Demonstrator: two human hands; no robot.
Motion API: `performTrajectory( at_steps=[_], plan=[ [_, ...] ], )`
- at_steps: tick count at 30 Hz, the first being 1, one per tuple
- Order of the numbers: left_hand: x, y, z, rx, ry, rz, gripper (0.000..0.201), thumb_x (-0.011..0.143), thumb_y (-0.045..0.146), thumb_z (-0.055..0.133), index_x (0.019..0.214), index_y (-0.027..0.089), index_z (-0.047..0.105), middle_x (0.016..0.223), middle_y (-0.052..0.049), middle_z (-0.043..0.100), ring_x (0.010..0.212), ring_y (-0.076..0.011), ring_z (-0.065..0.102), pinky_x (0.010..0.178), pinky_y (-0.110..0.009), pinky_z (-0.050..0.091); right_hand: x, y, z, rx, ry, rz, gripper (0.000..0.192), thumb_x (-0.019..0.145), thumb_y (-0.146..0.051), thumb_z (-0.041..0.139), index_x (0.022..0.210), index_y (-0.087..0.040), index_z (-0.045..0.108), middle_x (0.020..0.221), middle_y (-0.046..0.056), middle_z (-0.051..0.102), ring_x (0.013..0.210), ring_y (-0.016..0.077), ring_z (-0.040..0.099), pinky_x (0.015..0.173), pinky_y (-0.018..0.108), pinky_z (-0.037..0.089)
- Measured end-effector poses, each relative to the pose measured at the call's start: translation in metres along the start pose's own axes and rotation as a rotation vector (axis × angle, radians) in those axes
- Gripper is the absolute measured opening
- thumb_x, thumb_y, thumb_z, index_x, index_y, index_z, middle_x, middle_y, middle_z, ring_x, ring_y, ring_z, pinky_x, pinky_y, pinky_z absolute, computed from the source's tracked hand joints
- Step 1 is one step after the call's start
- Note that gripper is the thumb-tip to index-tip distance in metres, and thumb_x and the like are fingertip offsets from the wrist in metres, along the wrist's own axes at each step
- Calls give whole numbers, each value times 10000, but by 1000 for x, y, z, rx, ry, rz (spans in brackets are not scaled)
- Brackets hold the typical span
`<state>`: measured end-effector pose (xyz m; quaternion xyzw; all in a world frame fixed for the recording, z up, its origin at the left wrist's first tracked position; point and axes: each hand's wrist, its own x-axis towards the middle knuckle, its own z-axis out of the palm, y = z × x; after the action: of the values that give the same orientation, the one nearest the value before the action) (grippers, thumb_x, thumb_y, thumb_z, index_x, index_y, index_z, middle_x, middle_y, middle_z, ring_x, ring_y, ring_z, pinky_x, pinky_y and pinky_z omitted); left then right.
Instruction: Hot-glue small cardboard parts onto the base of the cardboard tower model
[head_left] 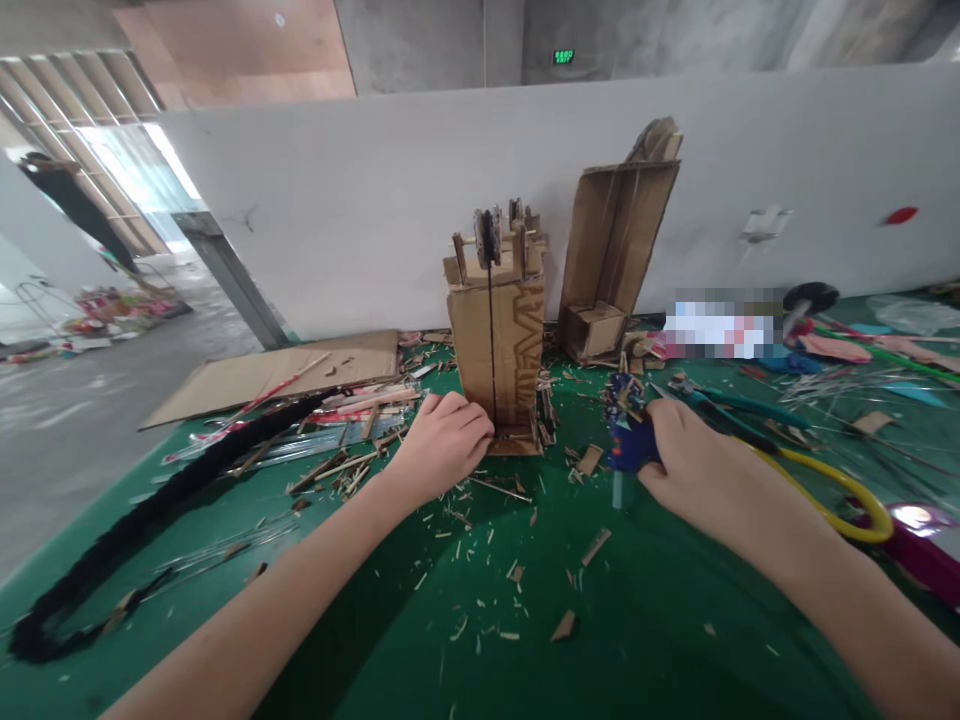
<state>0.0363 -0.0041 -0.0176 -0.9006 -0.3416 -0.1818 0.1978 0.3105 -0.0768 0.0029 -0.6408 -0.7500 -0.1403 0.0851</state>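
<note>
A tall cardboard tower (474,350) stands upright on the green table, with cardboard wheels (488,238) on a stick axle on top and a dark cord running down its front. My left hand (448,440) is at its lower left corner, fingers curled and closed against the base; the fingertips are partly hidden. In my right hand (679,450), to the right of the tower, is a blue hot glue gun (631,445). Its grimy front end points away from me, and a pale glue stick (617,490) pokes out towards me.
An open cardboard box piece (621,235) leans on the white wall behind. Pliers (750,410) and yellow-handled scissors (862,510) lie at right. A black fuzzy strip (150,510), sticks and a cardboard sheet (285,370) are at left. Scraps litter the green table (420,650).
</note>
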Motion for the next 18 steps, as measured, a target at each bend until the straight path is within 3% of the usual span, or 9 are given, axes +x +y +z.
performTrajectory(
  at_steps=[2,4,8,12,18],
  plan=[
    [0,-1,0,-15,5,3,205,902,269,421,833,187,596,871,-29,629,877,-201,462,748,-358,299,-6,-3,0,131,-11,-65,237,755,-237,477,978,-158,468,848,90,566,515,160,519,444,281,338],
    [-1,-2,0,-27,15,7,199,899,266,429,835,187,600,879,-29,631,881,-198,462,749,-355,301,-12,-8,3,211,4,-223,282,742,-243,509,1011,-171,462,901,85,578,586,167,552,474,274,363],
    [-2,-3,1,-44,33,13,187,890,261,449,824,193,610,881,-22,635,879,-190,464,756,-350,303,-18,-23,17,172,103,-484,177,788,-218,485,948,-140,486,872,103,586,655,179,571,480,265,356],
    [-2,-3,1,-59,45,19,206,894,256,439,808,195,616,877,-16,639,873,-186,464,766,-350,306,-12,-42,29,135,114,-502,134,818,-247,468,860,-126,506,755,84,574,584,173,551,450,271,315],
    [-2,-3,3,-53,55,27,218,897,252,433,812,205,627,885,-17,642,889,-183,462,782,-348,311,-5,-51,36,93,66,-496,75,727,-158,512,796,-133,503,734,79,571,572,186,542,456,276,283]
  ],
)
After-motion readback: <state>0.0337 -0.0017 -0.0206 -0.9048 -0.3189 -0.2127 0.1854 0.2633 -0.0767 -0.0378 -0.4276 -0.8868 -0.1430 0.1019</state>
